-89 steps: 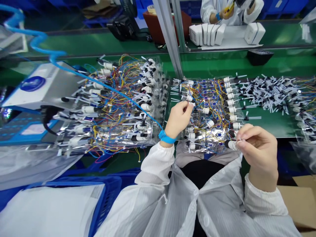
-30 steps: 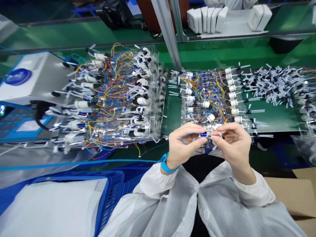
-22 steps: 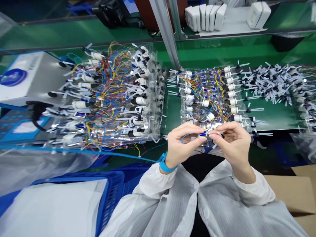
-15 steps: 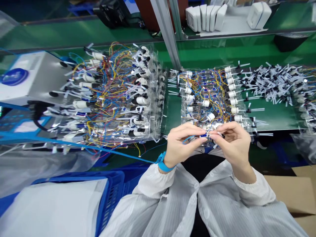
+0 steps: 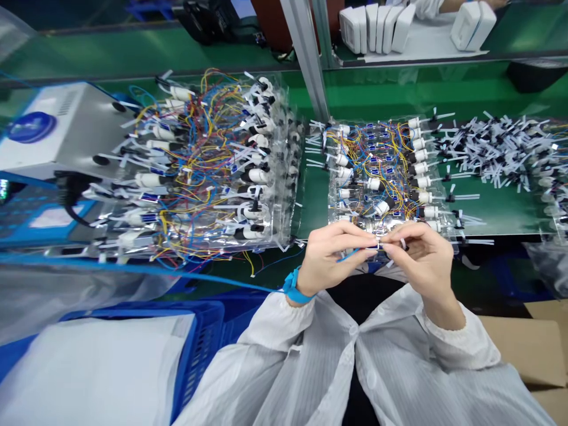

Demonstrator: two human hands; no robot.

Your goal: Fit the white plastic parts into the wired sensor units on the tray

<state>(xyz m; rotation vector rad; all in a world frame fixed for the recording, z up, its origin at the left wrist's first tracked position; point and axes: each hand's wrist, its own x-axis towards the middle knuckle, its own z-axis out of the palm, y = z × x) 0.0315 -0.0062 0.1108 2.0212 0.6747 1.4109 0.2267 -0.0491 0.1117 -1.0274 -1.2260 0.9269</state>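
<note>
- Far left, lower down, a blue crate (image 5: pixel 202 331) holds flat white sheets (image 5: pixel 97 361).
- Above it, stacked clear plastic trays (image 5: pixel 280 177) carry tangled red, yellow and blue wires (image 5: pixel 213 142) through the middle, with white cylinders capped in black along both sides.
- The left hand (image 5: pixel 335 251), a blue wristband (image 5: pixel 298 288) at its wrist, has its thumb and fingers closed in a pinch on the left side of a small part. A bit of blue wire (image 5: pixel 348 254) shows in the gap under its fingers.
- The small part (image 5: pixel 378 243) is between the two hands' fingertips, over the near edge of a single clear tray. What shows is thin and pale; the fingertips cover the rest.
- That single tray (image 5: pixel 388 225) holds white cylinders down its left and right sides, small dark-blue pieces in the middle and yellow, red and blue wires between.
- The right hand (image 5: pixel 421 254) has thumb and forefinger pinched on the small part's right side, its other fingers curled.
- Right of the tray lies a loose pile of white strips with black pieces (image 5: pixel 492 148).
- Lower right is a cardboard box (image 5: pixel 523 349); its contents cannot be seen.
</note>
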